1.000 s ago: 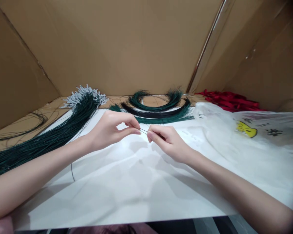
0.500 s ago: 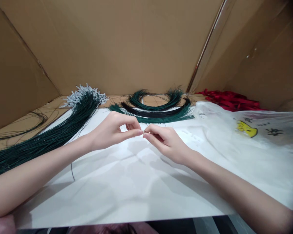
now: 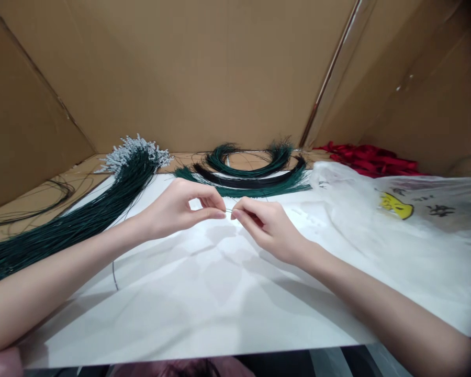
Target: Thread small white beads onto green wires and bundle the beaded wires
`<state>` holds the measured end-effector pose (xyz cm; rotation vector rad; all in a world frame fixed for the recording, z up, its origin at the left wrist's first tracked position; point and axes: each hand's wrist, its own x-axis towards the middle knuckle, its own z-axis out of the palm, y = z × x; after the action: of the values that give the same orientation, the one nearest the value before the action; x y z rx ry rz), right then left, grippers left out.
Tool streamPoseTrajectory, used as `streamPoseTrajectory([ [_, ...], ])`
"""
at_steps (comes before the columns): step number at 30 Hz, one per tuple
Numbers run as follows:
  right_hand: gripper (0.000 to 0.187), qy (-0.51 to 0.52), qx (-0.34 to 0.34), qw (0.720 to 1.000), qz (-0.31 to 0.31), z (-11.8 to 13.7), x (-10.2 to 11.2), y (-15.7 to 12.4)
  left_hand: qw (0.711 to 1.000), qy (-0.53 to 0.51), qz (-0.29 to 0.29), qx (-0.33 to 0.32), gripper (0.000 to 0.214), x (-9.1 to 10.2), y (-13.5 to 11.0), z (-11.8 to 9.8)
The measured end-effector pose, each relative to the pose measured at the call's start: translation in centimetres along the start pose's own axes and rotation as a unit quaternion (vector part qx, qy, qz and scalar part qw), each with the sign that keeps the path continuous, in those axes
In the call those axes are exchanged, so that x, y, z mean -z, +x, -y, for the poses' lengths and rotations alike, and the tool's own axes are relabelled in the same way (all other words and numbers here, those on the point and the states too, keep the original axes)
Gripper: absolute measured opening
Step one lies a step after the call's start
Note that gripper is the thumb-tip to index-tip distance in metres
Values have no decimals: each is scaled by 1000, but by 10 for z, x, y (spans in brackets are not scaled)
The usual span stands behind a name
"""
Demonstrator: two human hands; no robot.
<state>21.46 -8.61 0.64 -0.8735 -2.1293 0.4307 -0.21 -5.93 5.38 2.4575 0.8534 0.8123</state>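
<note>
My left hand (image 3: 180,208) and my right hand (image 3: 265,225) meet above the white sheet (image 3: 204,303), fingertips almost touching. Both pinch a thin dark wire (image 3: 228,211) that spans the small gap between them. A loose stretch of the same kind of wire (image 3: 113,275) curves down under my left forearm. Left of my left hand lies a long bundle of dark green wires (image 3: 74,222) tipped with small white beads (image 3: 135,149).
Curved bundles of green and black wires (image 3: 251,175) lie at the back. A clear plastic bag (image 3: 408,220) with a yellow print covers the right side, with red pieces (image 3: 371,159) behind it. Cardboard walls (image 3: 188,73) enclose the bench. Loose dark wires (image 3: 35,201) lie far left.
My hands closed the gap between their fingertips, then drew slightly apart again, leaving a short stretch of wire showing between them.
</note>
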Motion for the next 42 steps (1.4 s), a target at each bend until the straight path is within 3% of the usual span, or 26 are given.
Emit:
streamPoseTrajectory([
  [25, 13, 25, -15, 1000, -11, 0, -4, -1, 999, -26, 20, 25, 16, -6, 0, 4],
  [33, 14, 42, -10, 998, -50, -10, -2, -1, 997, -43, 19, 68, 15, -9, 3, 14],
  [37, 17, 71, -35, 992, -93, -21, 0, -5, 996, -19, 58, 69, 8, -21, 10, 29],
  [42, 17, 107, -52, 987, -112, -31, 0, -13, 996, 35, 78, 18, 8, -47, 18, 41],
])
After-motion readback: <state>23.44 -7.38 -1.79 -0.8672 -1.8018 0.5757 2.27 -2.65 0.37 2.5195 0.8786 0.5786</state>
